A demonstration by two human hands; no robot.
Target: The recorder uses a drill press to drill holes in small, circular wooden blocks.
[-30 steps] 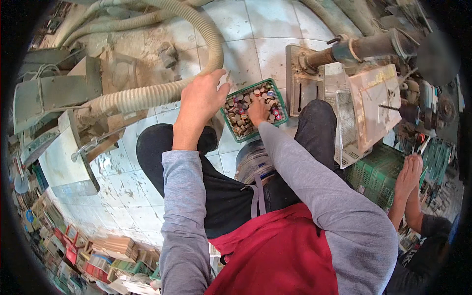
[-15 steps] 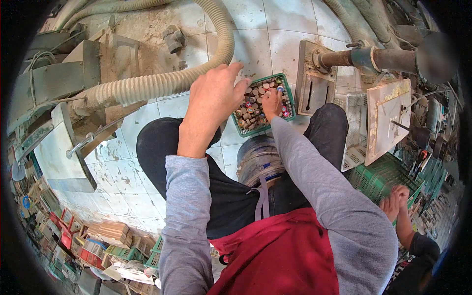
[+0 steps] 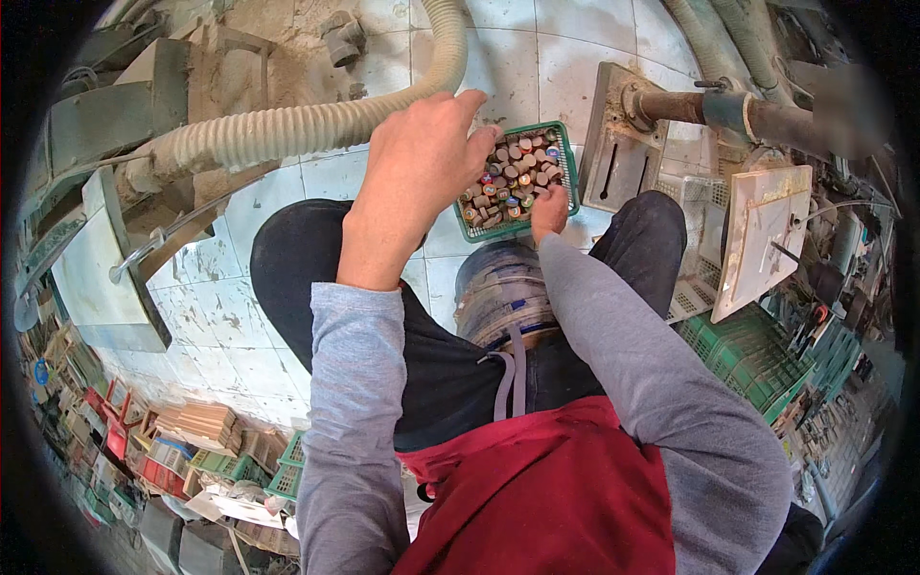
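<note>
A shallow green plastic basket (image 3: 463, 227) stands on the floor in front of me, holding many small round wooden pieces (image 3: 509, 176), several with coloured tops. My right hand (image 3: 549, 211) is at the basket's near right side, over the rim, with its fingers curled; whatever they pinch is hidden. Above and to the left of the basket hovers my left hand (image 3: 412, 158), thumb and fingers spread, with nothing visible in it. Part of the basket's left side lies behind that hand. A round, clear-walled tub (image 3: 503, 297) stands between my knees.
A ribbed hose (image 3: 278, 134) curves across the floor beyond my left hand. On the right are a slotted metal base (image 3: 613, 158) with a rusty pipe (image 3: 680, 107), an upright board (image 3: 762, 240) and green crates (image 3: 747, 355). A pale metal panel (image 3: 105, 268) stands at left.
My right hand has drawn back from among the pieces to the basket's near right edge. My left hand keeps much the same pose. Another person's hands at the right have left view.
</note>
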